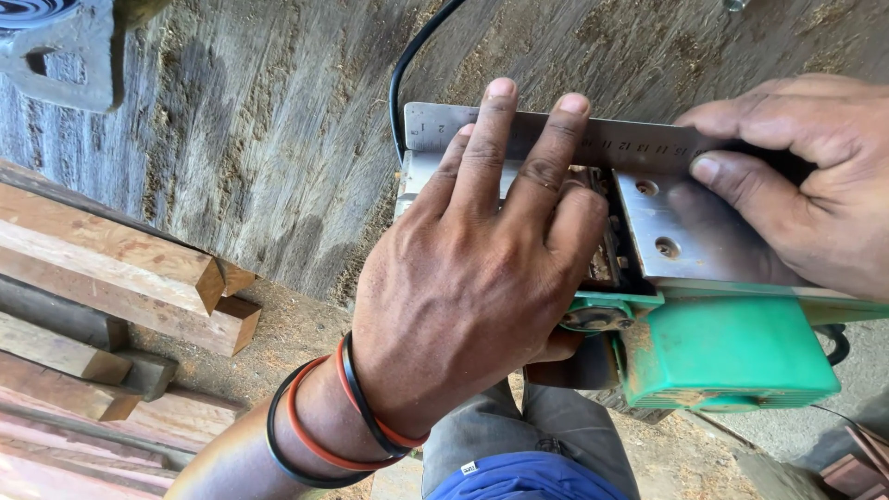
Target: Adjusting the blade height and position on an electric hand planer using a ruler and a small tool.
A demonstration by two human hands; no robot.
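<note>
Two hands press on an upturned electric planer (704, 343), its green body toward the person and its bare metal sole (685, 231) facing up. The left hand (472, 278) lies flat with fingers spread, pinning a steel ruler (611, 139) across the sole, apparently so its edge sits square over the cutter slot. The right hand (806, 176) clamps the far end of the sole, thumb down, steadying the tool. A black cord (407, 74) runs off over the rough, sawdust-strewn bench (259, 148). Wooden offcuts (111, 278) are stacked at left. The blade itself is hidden under the fingers, so its setting cannot be told
</note>
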